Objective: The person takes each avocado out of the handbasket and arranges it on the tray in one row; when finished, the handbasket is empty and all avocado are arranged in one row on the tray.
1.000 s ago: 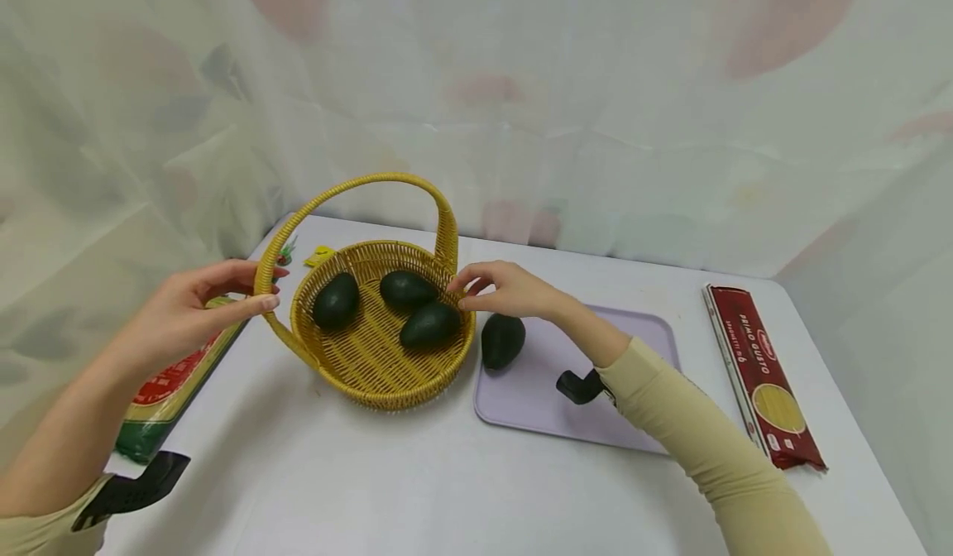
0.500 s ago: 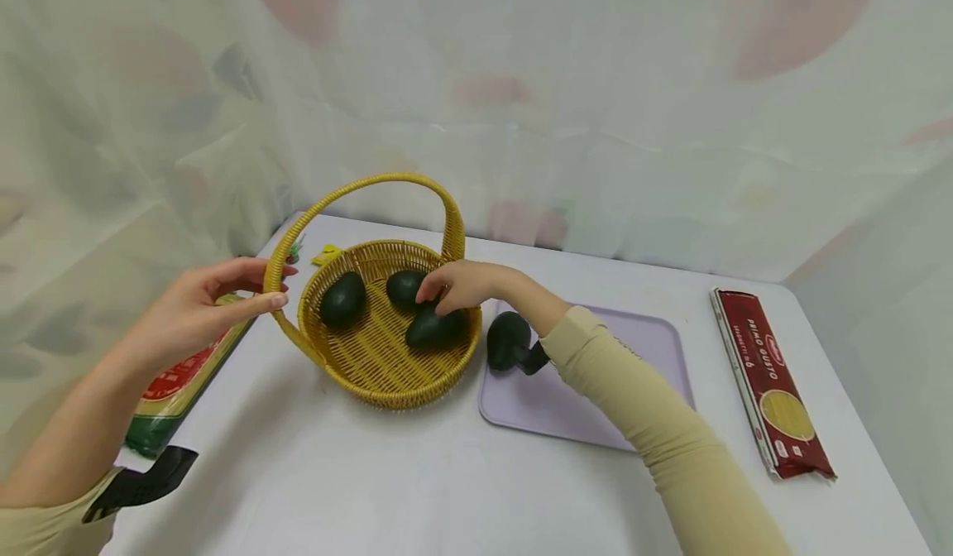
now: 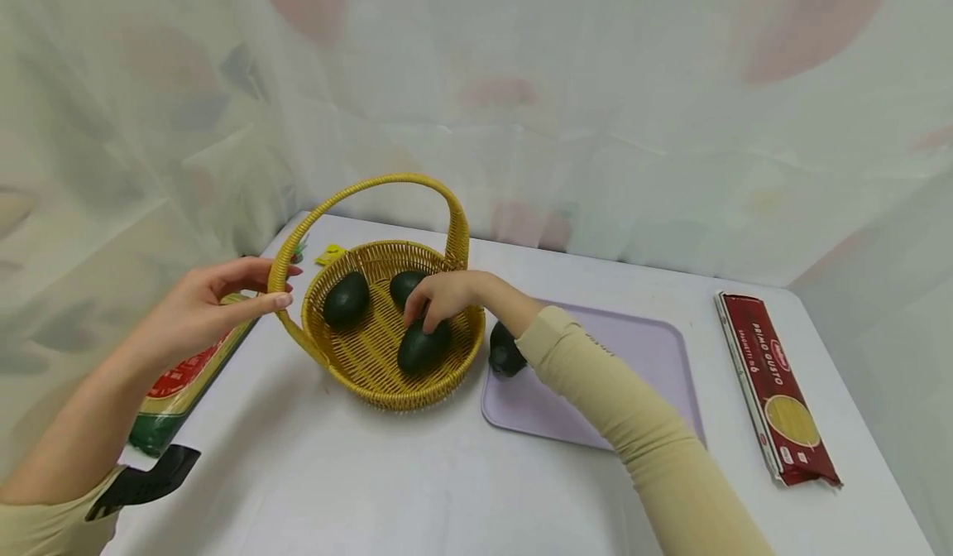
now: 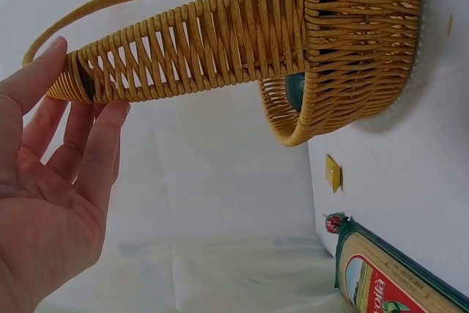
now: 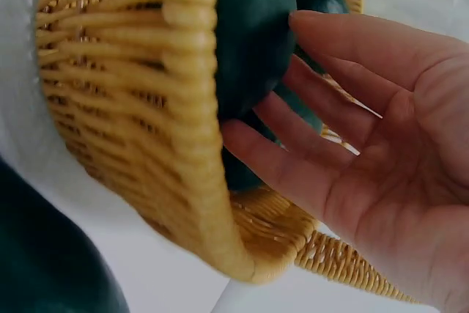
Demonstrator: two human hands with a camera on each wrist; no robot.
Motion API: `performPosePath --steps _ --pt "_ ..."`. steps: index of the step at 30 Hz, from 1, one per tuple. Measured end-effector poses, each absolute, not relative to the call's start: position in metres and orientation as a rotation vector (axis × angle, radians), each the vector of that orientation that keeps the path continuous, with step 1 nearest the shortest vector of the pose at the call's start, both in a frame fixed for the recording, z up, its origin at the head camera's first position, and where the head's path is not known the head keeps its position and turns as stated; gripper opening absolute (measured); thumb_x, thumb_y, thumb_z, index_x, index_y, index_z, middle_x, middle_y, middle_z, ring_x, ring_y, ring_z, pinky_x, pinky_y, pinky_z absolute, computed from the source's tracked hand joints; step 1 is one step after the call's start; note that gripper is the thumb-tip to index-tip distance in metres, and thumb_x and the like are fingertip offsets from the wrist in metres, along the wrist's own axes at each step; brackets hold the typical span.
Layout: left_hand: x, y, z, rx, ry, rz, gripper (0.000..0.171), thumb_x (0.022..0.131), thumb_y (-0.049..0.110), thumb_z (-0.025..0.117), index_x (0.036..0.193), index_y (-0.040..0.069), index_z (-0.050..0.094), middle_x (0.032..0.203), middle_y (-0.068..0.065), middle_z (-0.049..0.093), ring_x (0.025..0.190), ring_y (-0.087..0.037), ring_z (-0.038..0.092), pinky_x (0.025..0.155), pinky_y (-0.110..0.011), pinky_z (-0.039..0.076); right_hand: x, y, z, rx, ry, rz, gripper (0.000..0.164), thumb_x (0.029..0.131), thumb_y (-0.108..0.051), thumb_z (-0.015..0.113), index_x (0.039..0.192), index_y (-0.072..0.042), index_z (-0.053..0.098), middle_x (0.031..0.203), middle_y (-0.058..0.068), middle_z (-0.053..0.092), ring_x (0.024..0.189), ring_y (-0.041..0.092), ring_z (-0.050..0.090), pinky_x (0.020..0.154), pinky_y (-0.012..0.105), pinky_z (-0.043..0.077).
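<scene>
A yellow woven basket (image 3: 395, 400) stands on the table with three dark green avocados inside. My left hand (image 3: 197, 304) pinches the side of its tall arched handle (image 4: 198, 53) between thumb and fingers. Inside the basket, my right hand (image 3: 449, 293) holds the front avocado (image 3: 421, 351) by its upper end. Fingers and thumb spread around that avocado (image 5: 253, 34) in the right wrist view. Another avocado (image 3: 346, 300) lies at the basket's left, and a third one (image 3: 404, 287) sits behind my right fingers, partly hidden.
A lilac tray (image 3: 551, 424) lies right of the basket, carrying an avocado (image 3: 505, 353) partly covered by my right forearm. A red spaghetti packet (image 3: 778, 386) is at the far right. Behind my left arm lies another pasta packet (image 4: 388, 276), near a small yellow item (image 4: 333, 174).
My right hand has moved left from the basket's rim onto the front avocado, which has turned and shifted slightly toward the front. My left hand keeps its grip on the handle.
</scene>
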State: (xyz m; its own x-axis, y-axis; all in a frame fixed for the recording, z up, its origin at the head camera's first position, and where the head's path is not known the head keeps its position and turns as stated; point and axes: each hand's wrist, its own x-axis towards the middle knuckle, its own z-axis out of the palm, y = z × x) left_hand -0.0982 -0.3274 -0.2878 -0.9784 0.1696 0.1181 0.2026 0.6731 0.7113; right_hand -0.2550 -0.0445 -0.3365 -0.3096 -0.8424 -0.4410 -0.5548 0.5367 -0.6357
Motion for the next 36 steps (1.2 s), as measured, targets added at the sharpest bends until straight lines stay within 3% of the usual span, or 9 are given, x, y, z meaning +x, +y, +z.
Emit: performPosePath --steps 12,19,25,28,33,36 --pt "-0.098 -0.325 -0.288 -0.282 -2.850 -1.198 0.032 0.094 0.022 0.067 0.125 0.017 0.063 0.115 0.010 0.065 0.102 -0.003 0.055 0.074 -0.017 0.049 -0.253 -0.065 -0.341 -1.165 1.903 -0.460 0.046 0.089 -0.008 0.069 0.133 -0.003 0.057 0.125 0.007 0.059 0.114 0.013 0.053 0.090 0.021 0.045" --pt "-0.099 -0.325 -0.289 -0.297 -2.842 -1.225 0.031 0.094 0.021 0.067 0.124 0.017 0.063 0.114 0.010 0.065 0.101 -0.005 0.055 0.074 -0.017 0.049 -0.254 -0.067 -0.342 -1.016 1.847 -0.456 0.050 0.090 -0.012 0.070 0.137 -0.005 0.053 0.128 0.006 0.056 0.118 0.016 0.052 0.095 0.039 0.048" --pt "-0.098 -0.325 -0.289 -0.299 -2.840 -1.220 0.030 0.094 0.021 0.067 0.123 0.017 0.064 0.114 0.013 0.064 0.101 -0.005 0.055 0.074 -0.017 0.049 -0.254 -0.070 -0.348 -1.074 1.797 -0.539 0.053 0.088 -0.011 0.072 0.136 -0.001 0.052 0.131 0.011 0.054 0.118 0.015 0.051 0.091 0.022 0.046" --pt "-0.098 -0.325 -0.288 -0.295 -2.839 -1.218 0.030 0.094 0.021 0.067 0.124 0.017 0.064 0.115 0.013 0.064 0.101 -0.005 0.055 0.074 -0.016 0.049 -0.253 -0.072 -0.349 -1.062 1.808 -0.530 0.052 0.088 -0.015 0.073 0.135 -0.003 0.054 0.129 0.007 0.056 0.118 0.013 0.052 0.092 0.022 0.046" --pt "-0.098 -0.324 -0.288 -0.280 -2.840 -1.215 0.031 0.094 0.022 0.067 0.124 0.018 0.064 0.116 0.015 0.064 0.101 -0.006 0.055 0.074 -0.016 0.049 -0.249 -0.074 -0.350 -0.955 1.809 -0.454 0.046 0.087 -0.025 0.074 0.130 -0.015 0.060 0.122 -0.005 0.058 0.114 0.010 0.054 0.090 0.038 0.051" --pt "-0.098 -0.324 -0.287 -0.283 -2.842 -1.211 0.031 0.094 0.022 0.067 0.124 0.018 0.064 0.116 0.015 0.065 0.101 -0.006 0.055 0.074 -0.016 0.049 -0.249 -0.075 -0.350 -0.895 1.787 -0.431 0.045 0.087 -0.029 0.075 0.128 -0.019 0.061 0.123 -0.007 0.057 0.115 0.010 0.054 0.086 0.041 0.054"
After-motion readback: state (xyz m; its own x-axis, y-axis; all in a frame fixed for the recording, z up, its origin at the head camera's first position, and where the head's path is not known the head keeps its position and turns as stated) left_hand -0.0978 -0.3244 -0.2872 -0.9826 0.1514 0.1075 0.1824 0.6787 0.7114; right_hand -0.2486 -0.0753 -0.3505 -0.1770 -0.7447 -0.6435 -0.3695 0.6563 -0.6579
